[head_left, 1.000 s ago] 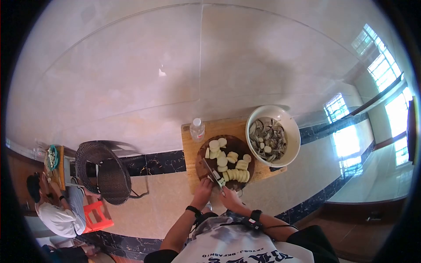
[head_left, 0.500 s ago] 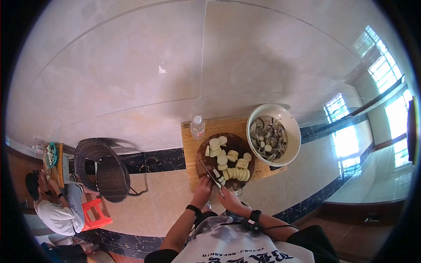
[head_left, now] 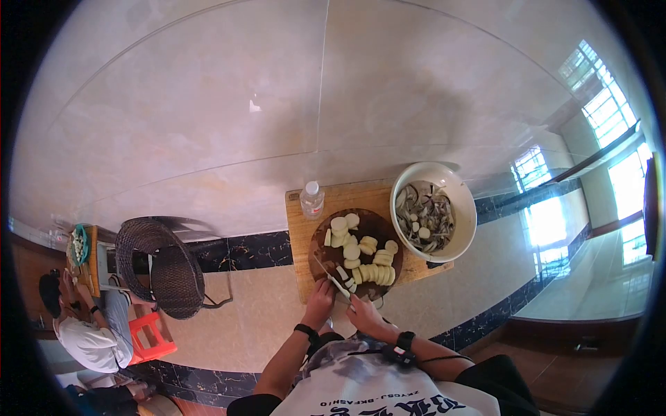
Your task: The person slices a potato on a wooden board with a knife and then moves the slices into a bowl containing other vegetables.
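Observation:
A knife (head_left: 334, 281) lies across the near left part of a round dark cutting board (head_left: 374, 223), its handle end in my right hand (head_left: 363, 314), which is closed round it. My left hand (head_left: 321, 299) is at the board's near left edge, beside the blade; its fingertips are bent, and what they hold is too small to make out. Pale cut pieces (head_left: 349, 283) lie just right of the blade. Several round pale slices (head_left: 373, 274) lie in rows and small groups on the board.
The board rests on a wooden table (head_left: 301, 243) with a clear bottle (head_left: 312, 201). A white bowl (head_left: 468, 219) of dark and pale strips in liquid stands right. At the left are a wicker chair (head_left: 177, 277), a red stool (head_left: 152, 340) and a seated person (head_left: 90, 340).
The knife blade has tilted, its flat face now showing lighter. Both my hands stay in nearly the same place.

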`<action>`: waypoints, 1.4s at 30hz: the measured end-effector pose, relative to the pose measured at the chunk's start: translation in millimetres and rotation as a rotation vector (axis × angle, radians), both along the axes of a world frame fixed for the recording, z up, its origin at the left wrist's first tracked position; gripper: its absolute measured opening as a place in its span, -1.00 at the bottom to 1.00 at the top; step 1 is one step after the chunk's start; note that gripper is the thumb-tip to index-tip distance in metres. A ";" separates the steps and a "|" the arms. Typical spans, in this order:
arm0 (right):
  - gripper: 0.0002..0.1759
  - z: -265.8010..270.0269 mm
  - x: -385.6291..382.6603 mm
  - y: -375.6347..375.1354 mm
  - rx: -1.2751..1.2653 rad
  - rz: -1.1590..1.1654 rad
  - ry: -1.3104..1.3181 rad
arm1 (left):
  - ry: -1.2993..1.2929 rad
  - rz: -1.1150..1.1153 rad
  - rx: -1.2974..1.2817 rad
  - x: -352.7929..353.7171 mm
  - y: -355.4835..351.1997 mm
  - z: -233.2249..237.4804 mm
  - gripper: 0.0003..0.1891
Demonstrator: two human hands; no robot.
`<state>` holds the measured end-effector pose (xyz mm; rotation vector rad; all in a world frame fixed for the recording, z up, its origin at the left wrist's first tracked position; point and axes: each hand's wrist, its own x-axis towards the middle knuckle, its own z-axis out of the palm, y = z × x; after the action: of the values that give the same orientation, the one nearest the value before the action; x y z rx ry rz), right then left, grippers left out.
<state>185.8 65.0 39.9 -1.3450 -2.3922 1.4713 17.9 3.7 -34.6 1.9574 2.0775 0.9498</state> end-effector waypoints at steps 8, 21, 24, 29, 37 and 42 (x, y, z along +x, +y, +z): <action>-0.71 -0.7 -3.2 3.5 -0.039 -0.004 -0.075 | -0.065 -0.031 -0.020 -1.9 -2.4 -8.8 -0.71; -0.69 -21.4 -14.9 -3.9 0.012 0.010 -0.176 | -0.253 0.057 0.029 0.6 -4.3 -5.5 -0.72; -0.66 -29.5 -16.5 -3.7 0.082 0.044 -0.078 | -0.251 0.072 0.006 1.9 -4.5 -6.7 -0.74; -0.72 -30.0 -24.9 6.8 0.100 0.046 -0.062 | -0.234 0.102 -0.013 2.3 1.2 -2.2 -0.73; -0.75 -2.2 -7.4 25.7 0.149 -0.032 -0.055 | -0.205 0.091 0.067 16.4 26.5 -0.6 -0.74; -0.75 1.6 7.3 33.6 0.246 0.066 -0.012 | -0.296 0.347 0.244 7.3 23.6 38.0 -0.78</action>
<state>193.1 98.6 41.4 -1.2335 -2.5460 1.1358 25.2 27.3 3.4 1.4502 2.2460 1.5212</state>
